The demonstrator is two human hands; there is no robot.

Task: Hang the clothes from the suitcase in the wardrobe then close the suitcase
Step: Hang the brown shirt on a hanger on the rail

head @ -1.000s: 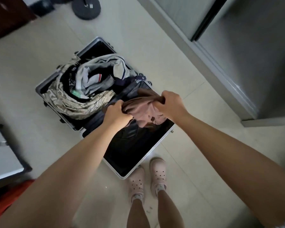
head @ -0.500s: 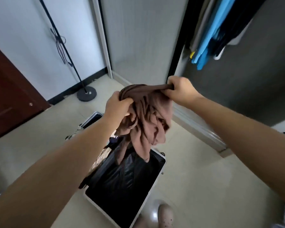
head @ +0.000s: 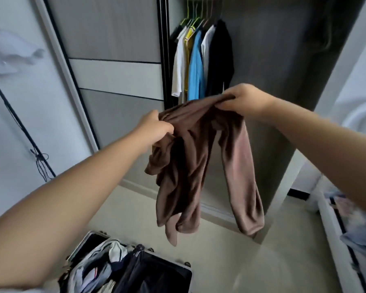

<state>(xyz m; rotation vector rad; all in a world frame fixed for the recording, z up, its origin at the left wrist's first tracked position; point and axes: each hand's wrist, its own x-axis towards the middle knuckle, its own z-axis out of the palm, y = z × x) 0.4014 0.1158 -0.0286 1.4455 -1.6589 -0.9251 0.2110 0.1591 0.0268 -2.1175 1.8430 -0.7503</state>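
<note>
Nearest, at the lower edge: the suitcase lies open on the pale floor, a hard shell with a metal rim. Its left half holds a loose heap of clothes in white, grey and navy; its right half shows only a dark, smooth lining.

Middle: I hold a pair of brown trousers in the air above the suitcase and in front of the wardrobe opening. My left hand grips one end of the bunched waistband with curled fingers; my right hand pinches the other end, held higher. The cloth is soft and matte, heavily creased. One leg hangs straight at the right, ending in a gathered cuff; the other is twisted and folded at the left.

Farthest: the wardrobe, with a grey interior and a sliding door of grey and white panels. From its rail hang shirts on thin hangers: white, yellow, blue, white, black, pressed close together.
</note>
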